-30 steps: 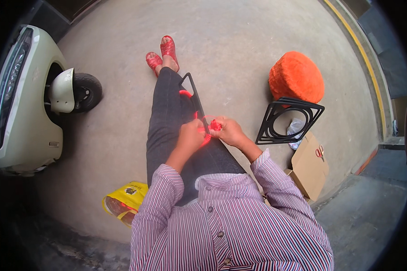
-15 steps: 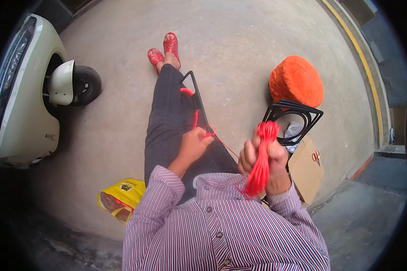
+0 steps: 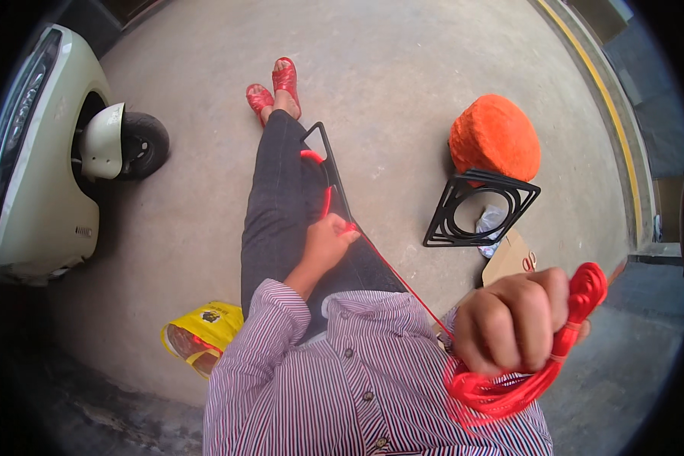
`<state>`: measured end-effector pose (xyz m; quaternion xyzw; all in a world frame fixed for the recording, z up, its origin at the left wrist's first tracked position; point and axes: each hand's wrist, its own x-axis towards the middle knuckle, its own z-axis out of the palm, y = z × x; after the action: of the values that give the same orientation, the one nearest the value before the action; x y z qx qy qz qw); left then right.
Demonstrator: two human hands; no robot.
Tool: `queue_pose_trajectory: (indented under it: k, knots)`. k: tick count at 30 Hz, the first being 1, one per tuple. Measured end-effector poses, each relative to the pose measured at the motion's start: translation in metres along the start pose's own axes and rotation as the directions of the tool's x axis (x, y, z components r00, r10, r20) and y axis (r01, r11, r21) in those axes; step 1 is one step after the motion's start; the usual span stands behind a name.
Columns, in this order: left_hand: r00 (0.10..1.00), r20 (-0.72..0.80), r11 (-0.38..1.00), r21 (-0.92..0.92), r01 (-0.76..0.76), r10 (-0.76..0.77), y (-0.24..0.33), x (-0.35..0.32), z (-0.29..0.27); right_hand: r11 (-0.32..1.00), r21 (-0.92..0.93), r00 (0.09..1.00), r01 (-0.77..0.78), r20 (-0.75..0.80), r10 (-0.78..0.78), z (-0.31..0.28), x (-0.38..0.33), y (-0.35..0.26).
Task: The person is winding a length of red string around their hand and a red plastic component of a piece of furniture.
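Note:
A black metal frame (image 3: 337, 176) rests on my legs, and red cord covers part of its curved inner piece. My left hand (image 3: 327, 245) is closed at the frame's near end, its fingers pinching red cord against it. Off to the right, my right hand (image 3: 509, 321) is a fist around a looped bundle of red cord (image 3: 562, 351), whose loops hang below and stick out past the knuckles. Between the two hands a single strand (image 3: 404, 284) runs straight and taut. My fingers hide how the cord sits on the frame.
Several black metal frames (image 3: 438, 226) lean by an orange plush stool (image 3: 495, 139) at the right. Cardboard (image 3: 507, 261) with red-handled scissors (image 3: 529, 262) lies nearer me. A yellow bag (image 3: 214, 322) is at my left, and a pale vehicle with a wheel (image 3: 145, 144) stands beyond.
My right hand has moved right and toward me with the cord bundle, and the strand to the left hand has drawn longer and tighter. My left hand stays at the frame.

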<state>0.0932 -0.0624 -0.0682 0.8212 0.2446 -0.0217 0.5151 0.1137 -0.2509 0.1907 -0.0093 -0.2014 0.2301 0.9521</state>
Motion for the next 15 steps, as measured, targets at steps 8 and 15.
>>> queue_pose_trajectory:
  k: [8,15]
  knots:
    - [0.999,0.034,0.999,0.024,0.032,-0.032,0.004,0.004,0.005,0.968,0.187,0.937,-0.169,0.335,0.099,0.010,0.014,-0.010]
    - [0.978,-0.206,0.919,-0.388,-0.070,-0.013,0.025,0.009,-0.018,0.795,-0.461,0.769,-0.395,0.308,0.561,-0.097,0.028,-0.042]
